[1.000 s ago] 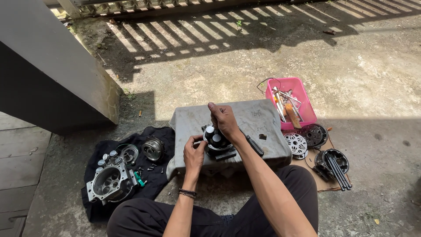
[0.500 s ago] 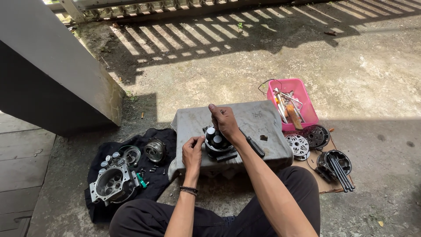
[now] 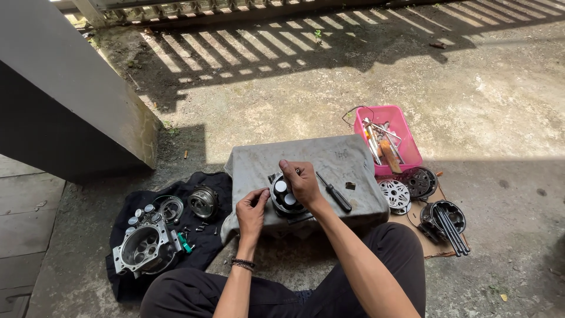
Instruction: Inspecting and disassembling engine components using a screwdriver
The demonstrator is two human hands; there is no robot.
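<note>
Head view, work surface: we see a low block draped in a grey cloth (image 3: pixel 329 162), set on a concrete floor, with the person seated behind it.
Head view, the part in hand: a round dark cylinder assembly (image 3: pixel 286 197) with pale round piston tops showing sits on the near middle of the cloth, between our two hands.
Left hand: the left hand (image 3: pixel 252 213) is curled against the left side of the assembly, fingers bent around its rim, steadying it; a dark bracelet sits on that wrist.
Right hand: the right hand (image 3: pixel 303 182) lies over the top right of the assembly, fingers pinched at its upper edge; we cannot tell whether they hold a small piece.
On the cloth: a black-handled screwdriver (image 3: pixel 334 192) lies just beside the right hand, untouched.
To our left: a black cloth (image 3: pixel 126 282) carries a grey metal housing (image 3: pixel 144 250), a round part (image 3: pixel 203 202) and loose small bolts.
To our right: a pink tray (image 3: pixel 406 138) holds tools; below it lie a pale perforated disc (image 3: pixel 394 194), a dark disc (image 3: pixel 419 181), and a round casing (image 3: pixel 447 217) with long bolts across it, on cardboard.
Step in hand, as we judge it: working by fingertip on the top of the assembly while the other hand braces it.
Next move calls for: a firm left-hand hold so the part does not turn, and fine finger control on the right.
</note>
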